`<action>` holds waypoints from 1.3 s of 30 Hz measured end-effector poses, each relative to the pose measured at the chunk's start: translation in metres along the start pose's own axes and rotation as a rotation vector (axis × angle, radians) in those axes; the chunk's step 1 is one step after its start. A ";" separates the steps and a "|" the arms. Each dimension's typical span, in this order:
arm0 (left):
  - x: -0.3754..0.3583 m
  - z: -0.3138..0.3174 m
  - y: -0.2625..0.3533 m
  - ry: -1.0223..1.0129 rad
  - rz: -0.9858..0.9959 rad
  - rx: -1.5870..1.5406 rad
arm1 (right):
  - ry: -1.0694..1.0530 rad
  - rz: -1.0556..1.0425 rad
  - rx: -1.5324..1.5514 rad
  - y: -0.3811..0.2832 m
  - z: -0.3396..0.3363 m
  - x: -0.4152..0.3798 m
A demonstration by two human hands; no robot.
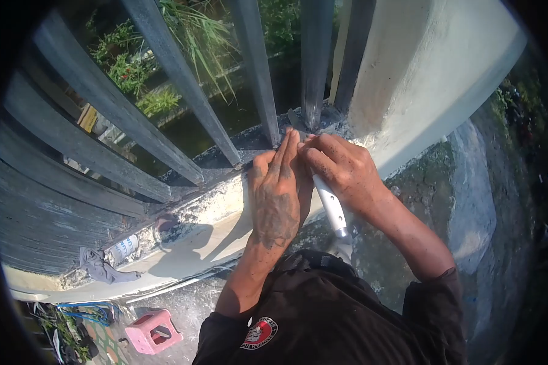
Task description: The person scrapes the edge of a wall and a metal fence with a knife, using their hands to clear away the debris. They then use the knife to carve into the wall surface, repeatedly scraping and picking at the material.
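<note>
The person's dark shirt (341,316), with a round red-and-white emblem (259,333), is nearest. Beyond it both hands meet low beside the foot of the white pillar (426,79), the right hand (345,169) closer to it than the left. The right hand's fingers are bent, gripping the upper end of a white-handled tool (329,201); its handle slants down and away from the pillar's foot, and its working end is hard to make out behind the fingers. The left hand (275,204), smeared grey, has its fingers nearly straight and close together, tips beside the right fingers; whether they press the tool I cannot tell.

The low wall (225,204) runs left from the pillar. Well along it lie a white container (124,248) with blue lettering and a grey cloth (103,267). Grey metal bars (182,79) rise from the wall, left of the pillar. On the ground, well apart from the pillar, are a pink stool (153,331) and blue cord (91,314). Green plants (198,42) show behind the bars.
</note>
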State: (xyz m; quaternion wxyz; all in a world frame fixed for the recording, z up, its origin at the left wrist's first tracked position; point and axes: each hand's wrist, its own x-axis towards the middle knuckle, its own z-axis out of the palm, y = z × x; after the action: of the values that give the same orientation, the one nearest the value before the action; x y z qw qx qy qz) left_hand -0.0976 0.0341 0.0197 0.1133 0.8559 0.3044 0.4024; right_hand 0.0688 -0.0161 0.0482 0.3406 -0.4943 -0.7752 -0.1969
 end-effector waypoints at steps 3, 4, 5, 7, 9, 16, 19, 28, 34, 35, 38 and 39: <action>-0.005 0.000 0.008 0.043 0.034 -0.013 | -0.013 -0.028 -0.009 0.001 -0.002 -0.006; -0.009 0.000 0.010 0.059 0.035 -0.021 | 0.025 -0.054 0.015 -0.001 -0.002 -0.011; -0.017 0.000 0.012 0.081 0.042 -0.012 | 0.061 -0.077 0.040 -0.002 -0.004 -0.015; -0.026 -0.001 0.015 0.089 0.039 -0.003 | 0.060 -0.077 0.033 -0.010 -0.009 -0.016; -0.025 -0.004 0.015 0.074 0.046 0.018 | 0.053 -0.066 0.030 -0.013 -0.009 -0.018; -0.010 -0.008 0.014 0.013 0.062 0.001 | 0.009 -0.013 0.068 -0.003 -0.019 -0.013; -0.004 -0.007 0.015 -0.005 0.054 -0.019 | -0.008 0.026 0.128 -0.001 -0.023 -0.011; -0.004 -0.002 0.000 0.025 0.006 0.013 | -0.102 -0.094 -0.069 0.005 -0.009 0.001; -0.033 -0.006 0.008 0.096 0.087 -0.014 | -0.026 -0.172 -0.074 -0.019 -0.014 -0.013; -0.036 -0.005 0.008 0.084 0.079 -0.044 | -0.018 -0.166 -0.081 -0.023 -0.014 -0.015; -0.035 -0.007 0.005 0.088 0.107 -0.050 | -0.034 -0.146 -0.094 -0.026 -0.016 -0.018; -0.033 -0.006 0.006 0.072 0.100 -0.037 | -0.059 -0.137 -0.100 -0.024 -0.017 -0.018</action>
State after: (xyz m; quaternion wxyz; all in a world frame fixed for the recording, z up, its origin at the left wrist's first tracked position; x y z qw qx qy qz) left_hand -0.1155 0.0088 0.0055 0.0978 0.8527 0.2577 0.4438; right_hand 0.0583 -0.0487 0.0478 0.2782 -0.4619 -0.8062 -0.2435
